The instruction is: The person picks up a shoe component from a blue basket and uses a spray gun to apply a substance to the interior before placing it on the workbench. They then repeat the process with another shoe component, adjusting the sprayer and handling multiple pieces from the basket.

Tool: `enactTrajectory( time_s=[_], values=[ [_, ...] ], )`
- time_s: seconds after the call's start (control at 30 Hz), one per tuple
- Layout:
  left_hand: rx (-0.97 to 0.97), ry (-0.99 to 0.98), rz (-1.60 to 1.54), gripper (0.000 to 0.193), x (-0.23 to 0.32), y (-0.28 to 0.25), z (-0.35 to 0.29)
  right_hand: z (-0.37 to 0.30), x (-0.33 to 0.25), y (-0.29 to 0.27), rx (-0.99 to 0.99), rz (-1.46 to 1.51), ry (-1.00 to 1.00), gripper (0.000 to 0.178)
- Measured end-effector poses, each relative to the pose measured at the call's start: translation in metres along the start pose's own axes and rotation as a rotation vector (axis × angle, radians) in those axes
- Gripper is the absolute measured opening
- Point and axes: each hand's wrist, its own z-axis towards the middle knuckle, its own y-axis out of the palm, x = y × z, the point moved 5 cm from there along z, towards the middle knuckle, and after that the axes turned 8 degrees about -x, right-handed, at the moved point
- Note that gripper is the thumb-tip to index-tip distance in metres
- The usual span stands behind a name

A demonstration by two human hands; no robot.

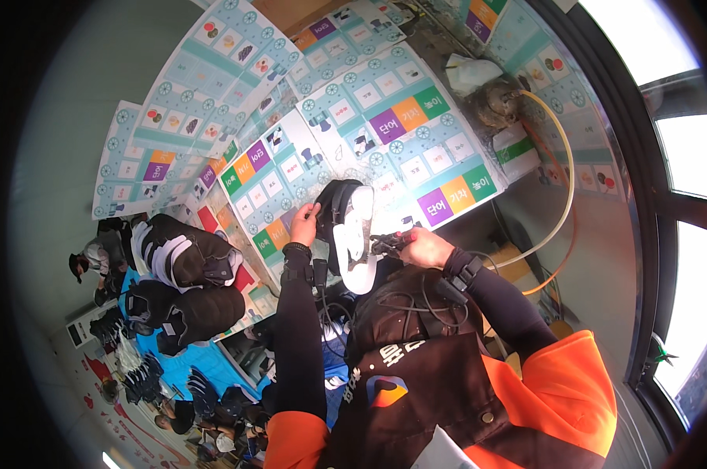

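My left hand (303, 225) is closed on the upper side of a black sandal-like shoe (331, 213), its fingers at the dark edge. The shoe stands tilted on its side, and its white sole (356, 254) faces right. Close to that sole, my right hand (427, 248) is wrapped round a dark hand tool (388, 244), whose exact kind I cannot make out. The tool's front end points left at the sole; whether they touch is hard to tell. Both my wrists wear dark bands.
Printed teal sheets (322, 148) cover the worktable and the wall behind. More black-and-white footwear (183, 252) is piled at the left, with dark pieces (205, 316) in front. A pale yellow hose (570, 168) curves down the right side. People (183, 414) sit farther off at lower left.
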Motion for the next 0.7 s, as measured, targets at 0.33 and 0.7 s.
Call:
enactTrajectory(
  time_s=[0.33, 0.7],
  values=[
    [0.033, -0.054, -0.036, 0.029, 0.013, -0.009, -0.009, 0.002, -0.026, -0.007, -0.126, 0.035, 0.119, 0.026],
    [-0.267, 1.004, 1.110, 0.020, 0.225, 0.019, -0.064, -0.015, 0.006, -0.095, 0.372, 0.146, -0.156, 0.026]
  ],
)
